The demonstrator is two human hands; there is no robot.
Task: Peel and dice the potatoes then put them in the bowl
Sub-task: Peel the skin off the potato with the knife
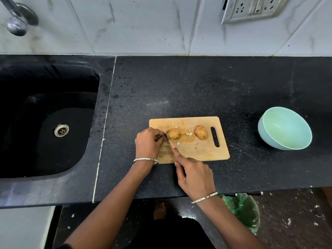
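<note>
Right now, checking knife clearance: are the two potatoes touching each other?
Apart: the head view shows bare cutting board between the left potato and the right potato.

Brown potato (173, 133), second potato (201, 132) near it on cutting board (197, 151), mint bowl (284, 129) apart.

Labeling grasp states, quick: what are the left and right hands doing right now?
Left hand: closed, holding the left potato.
Right hand: closed, gripping the knife.

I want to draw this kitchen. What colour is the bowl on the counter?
The bowl is pale mint green, clearest in the head view.
</note>
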